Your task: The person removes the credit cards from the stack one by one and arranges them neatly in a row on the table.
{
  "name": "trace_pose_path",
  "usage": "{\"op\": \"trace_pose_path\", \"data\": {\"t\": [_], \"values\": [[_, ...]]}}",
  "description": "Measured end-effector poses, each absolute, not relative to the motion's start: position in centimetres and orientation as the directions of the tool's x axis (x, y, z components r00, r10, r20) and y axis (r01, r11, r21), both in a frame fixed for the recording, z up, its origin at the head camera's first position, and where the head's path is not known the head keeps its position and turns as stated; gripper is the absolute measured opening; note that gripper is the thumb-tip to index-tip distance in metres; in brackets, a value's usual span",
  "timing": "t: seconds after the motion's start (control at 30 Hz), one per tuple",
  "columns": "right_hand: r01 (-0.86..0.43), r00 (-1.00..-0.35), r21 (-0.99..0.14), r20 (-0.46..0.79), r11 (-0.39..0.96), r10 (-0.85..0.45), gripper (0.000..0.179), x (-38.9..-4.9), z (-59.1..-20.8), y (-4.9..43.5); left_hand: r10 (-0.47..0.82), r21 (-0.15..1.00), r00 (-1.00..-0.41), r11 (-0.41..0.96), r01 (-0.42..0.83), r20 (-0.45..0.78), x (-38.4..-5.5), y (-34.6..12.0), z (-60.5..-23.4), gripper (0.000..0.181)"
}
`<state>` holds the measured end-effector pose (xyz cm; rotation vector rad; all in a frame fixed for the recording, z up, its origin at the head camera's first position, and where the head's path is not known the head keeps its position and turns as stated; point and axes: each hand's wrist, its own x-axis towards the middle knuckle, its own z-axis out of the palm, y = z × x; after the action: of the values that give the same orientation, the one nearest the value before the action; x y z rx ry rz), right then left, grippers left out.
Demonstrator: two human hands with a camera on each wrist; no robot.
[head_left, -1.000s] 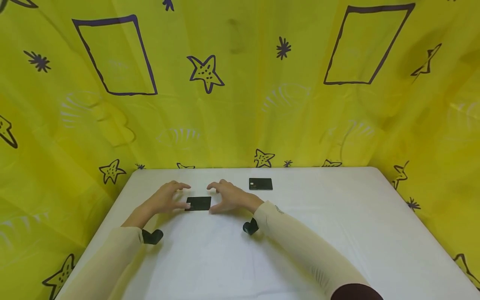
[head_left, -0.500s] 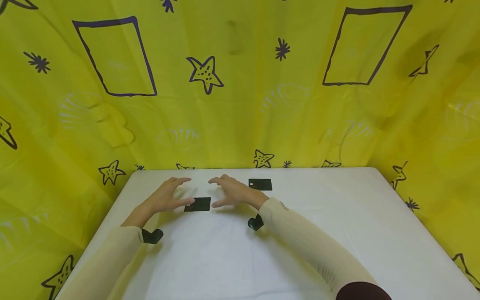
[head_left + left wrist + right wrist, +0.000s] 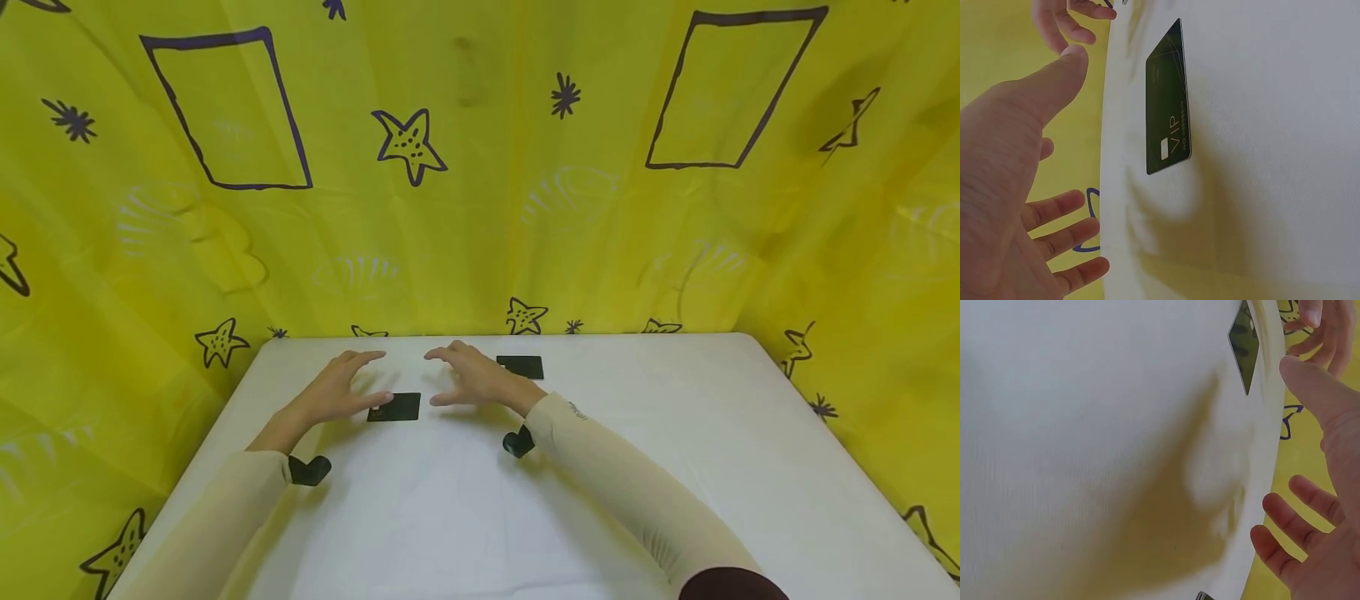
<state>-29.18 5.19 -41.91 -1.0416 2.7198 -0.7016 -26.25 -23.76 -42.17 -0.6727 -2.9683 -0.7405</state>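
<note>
A black card printed "VIP" with a pale chip lies flat on the white table. In the left wrist view, the card is apart from my left hand, whose fingers are spread with nothing between them. From the head, my left hand is on its left, the thumb overlapping the card's corner. My right hand hovers to the right, thumb and fingers apart and holding nothing. A second black card lies farther back, its left end partly hidden by the right hand.
The white table ends at a yellow curtain with star drawings. Both forearms wear cream sleeves, and a dark wrist mount sticks out below the left wrist, with another mount at the right.
My right hand has drawn back from the near card, rightward and away, and now overlaps the second card. My left fingers have risen and opened wider. The cards stay in place.
</note>
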Motion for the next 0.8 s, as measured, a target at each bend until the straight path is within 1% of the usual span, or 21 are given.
{"op": "trace_pose_path", "data": {"t": [0.2,0.4,0.57,0.8], "values": [[-0.61,-0.762,-0.395,0.054,0.687,-0.645,0.075,-29.3,-41.6,6.1,0.413,0.445,-0.904,0.793,0.416,0.108,-26.7,-23.2,-42.1,0.081],[-0.591,-0.779,-0.388,0.047,0.707,-0.626,0.075,-29.6,-41.4,7.2,0.409,0.454,-0.907,0.793,0.405,0.095,-27.1,-22.3,-42.0,0.083],[-0.6,-0.778,-0.343,0.041,0.722,-0.627,0.075,-29.9,-41.2,8.1,0.41,0.458,-0.908,0.794,0.4,0.082,-27.4,-21.3,-42.0,0.084],[-0.595,-0.786,-0.315,0.034,0.74,-0.617,0.075,-30.2,-41.1,9.6,0.437,0.461,-0.894,0.776,0.431,0.1,-27.8,-19.5,-42.1,0.083]]}}
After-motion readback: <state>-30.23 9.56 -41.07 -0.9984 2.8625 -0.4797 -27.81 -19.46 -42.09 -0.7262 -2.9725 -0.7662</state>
